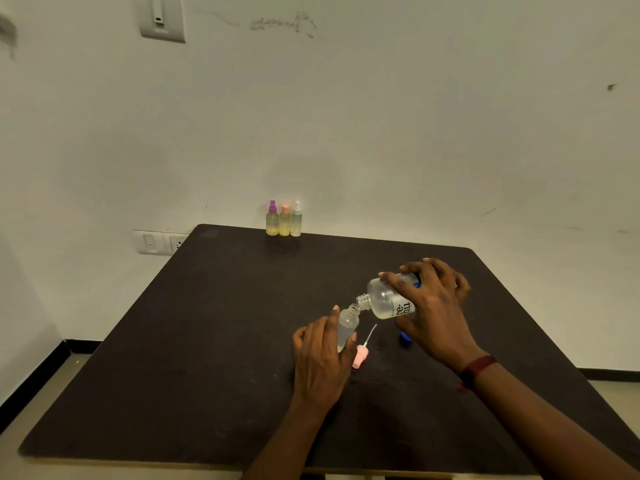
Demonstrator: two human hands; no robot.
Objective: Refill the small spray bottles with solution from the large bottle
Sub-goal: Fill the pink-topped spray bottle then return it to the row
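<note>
- The left hand (320,358) has its grip closed around a small bottle (347,323). The thumb lies on the far side and the fingers curl on the near side. The bottle is clear, has no top on it, and leans a little to the right, low over the desk (207,341).
- The right hand (433,306) has its grip closed around the back part of the large bottle (386,301), with the fingers spread over it. This bottle is tilted, its open neck pointing down and left, at the mouth of the small bottle. I cannot tell if liquid is running.
- A pink spray head (361,355) with its thin tube lies on the desk just beside the left fingers.
- A blue cap (404,337) lies on the desk under the right hand, half hidden by it.
- The right wrist has a dark red wristband (478,368).
- Three small spray bottles (285,220) stand upright in a row at the far edge of the desk, close together, by the wall (381,133). Their tops are purple, pink and white, and the liquid inside looks yellowish.
- A socket plate (161,242) is on the wall to the left of the desk.
- On the large bottle's label only the dark letters "re" and "hu" can be read; the rest is covered by the hand.
</note>
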